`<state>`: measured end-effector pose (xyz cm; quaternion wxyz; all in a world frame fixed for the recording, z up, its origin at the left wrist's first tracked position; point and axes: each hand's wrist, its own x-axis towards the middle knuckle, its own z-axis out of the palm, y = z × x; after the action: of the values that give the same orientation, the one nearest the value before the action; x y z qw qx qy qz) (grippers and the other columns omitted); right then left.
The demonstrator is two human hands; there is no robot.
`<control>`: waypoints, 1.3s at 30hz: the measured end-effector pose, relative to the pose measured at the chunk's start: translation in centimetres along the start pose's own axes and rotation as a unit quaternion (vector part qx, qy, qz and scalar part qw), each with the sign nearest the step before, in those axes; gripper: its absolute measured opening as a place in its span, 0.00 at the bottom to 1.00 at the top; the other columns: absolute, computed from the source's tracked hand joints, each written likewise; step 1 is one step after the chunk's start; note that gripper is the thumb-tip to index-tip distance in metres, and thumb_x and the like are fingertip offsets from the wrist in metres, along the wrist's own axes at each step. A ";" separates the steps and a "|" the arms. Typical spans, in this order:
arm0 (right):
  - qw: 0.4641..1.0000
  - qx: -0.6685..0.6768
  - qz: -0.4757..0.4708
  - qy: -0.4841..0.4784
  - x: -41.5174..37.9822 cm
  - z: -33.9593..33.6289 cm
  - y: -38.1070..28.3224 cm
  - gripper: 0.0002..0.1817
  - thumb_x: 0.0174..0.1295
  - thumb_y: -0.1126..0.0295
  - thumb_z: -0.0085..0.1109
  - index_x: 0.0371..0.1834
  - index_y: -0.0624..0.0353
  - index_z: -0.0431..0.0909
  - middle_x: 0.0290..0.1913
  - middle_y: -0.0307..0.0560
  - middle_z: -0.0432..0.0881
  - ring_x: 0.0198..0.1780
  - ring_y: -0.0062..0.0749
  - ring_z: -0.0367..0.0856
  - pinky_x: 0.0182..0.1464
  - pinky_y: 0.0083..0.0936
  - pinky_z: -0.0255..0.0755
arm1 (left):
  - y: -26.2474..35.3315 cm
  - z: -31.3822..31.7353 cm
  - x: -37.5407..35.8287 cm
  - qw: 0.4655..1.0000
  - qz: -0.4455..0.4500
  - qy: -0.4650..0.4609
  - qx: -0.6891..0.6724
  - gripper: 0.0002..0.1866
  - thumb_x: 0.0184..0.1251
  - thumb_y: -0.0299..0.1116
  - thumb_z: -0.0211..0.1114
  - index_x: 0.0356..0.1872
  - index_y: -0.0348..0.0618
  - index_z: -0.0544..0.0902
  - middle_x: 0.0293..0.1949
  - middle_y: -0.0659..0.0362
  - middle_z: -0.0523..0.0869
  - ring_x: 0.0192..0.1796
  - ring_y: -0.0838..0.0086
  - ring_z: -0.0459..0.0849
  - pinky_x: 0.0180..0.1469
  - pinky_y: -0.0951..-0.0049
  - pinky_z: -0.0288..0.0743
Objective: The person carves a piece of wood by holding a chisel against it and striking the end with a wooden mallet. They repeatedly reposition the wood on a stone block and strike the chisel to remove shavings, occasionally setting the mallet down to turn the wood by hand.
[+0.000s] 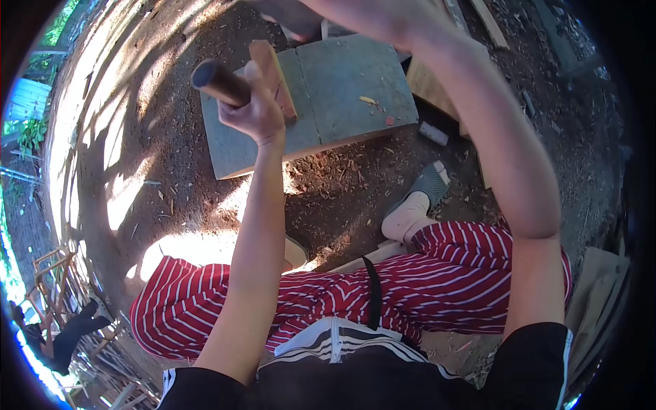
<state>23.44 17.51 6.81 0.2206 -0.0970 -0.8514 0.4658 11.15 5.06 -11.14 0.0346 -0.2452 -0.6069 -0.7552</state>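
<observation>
My left hand (254, 113) is closed around a thick, dark brown round wooden handle (224, 83), whose blunt end points up toward me. What the handle leads to is hidden behind the hand. Right beside that hand, a reddish wooden piece (275, 78) stands on the grey board top (352, 75) of a low work block. My right arm reaches up and across; my right hand (352, 12) is at the top edge, where its fingers are cut off. I cannot make out what it holds, if anything.
Wood chips (369, 100) and a small reddish scrap (389, 121) lie on the board. My sandalled foot (413, 205) is close in front of it. Planks (434, 85) lie at its right, and a pale small block (433, 133) is on the ground. Sticks (102, 362) are piled at lower left.
</observation>
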 end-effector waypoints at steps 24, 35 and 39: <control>0.972 -0.224 0.067 0.039 -4.0 3.8 1.9 0.36 0.57 0.38 0.63 0.53 0.61 0.76 0.32 0.49 0.85 0.33 0.41 0.85 0.37 0.37 0.74 | 6.9 -1.4 1.8 0.986 -0.089 0.070 -0.125 0.13 0.63 0.32 0.72 0.28 0.40 0.76 0.18 0.62 0.79 0.16 0.83 0.75 0.16 0.84 0.62; 0.968 -0.208 0.130 0.041 -4.3 4.9 2.5 0.35 0.56 0.40 0.61 0.54 0.60 0.74 0.38 0.53 0.87 0.43 0.48 0.87 0.48 0.43 0.79 | 2.2 1.4 -0.5 0.998 0.024 0.054 -0.031 0.10 0.65 0.30 0.71 0.30 0.35 0.79 0.24 0.62 0.81 0.24 0.81 0.79 0.26 0.78 0.73; 0.971 -0.212 0.097 0.045 -4.6 5.0 2.1 0.33 0.56 0.40 0.60 0.51 0.59 0.76 0.35 0.56 0.87 0.42 0.50 0.88 0.48 0.46 0.79 | 1.6 1.6 -1.0 0.996 0.065 0.057 0.003 0.12 0.62 0.30 0.72 0.37 0.30 0.80 0.35 0.58 0.84 0.38 0.75 0.83 0.42 0.73 0.77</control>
<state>25.09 13.19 1.43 0.1872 -0.2442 -0.9065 0.2892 13.12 5.86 -9.92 0.1190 -0.2409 -0.5887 -0.7624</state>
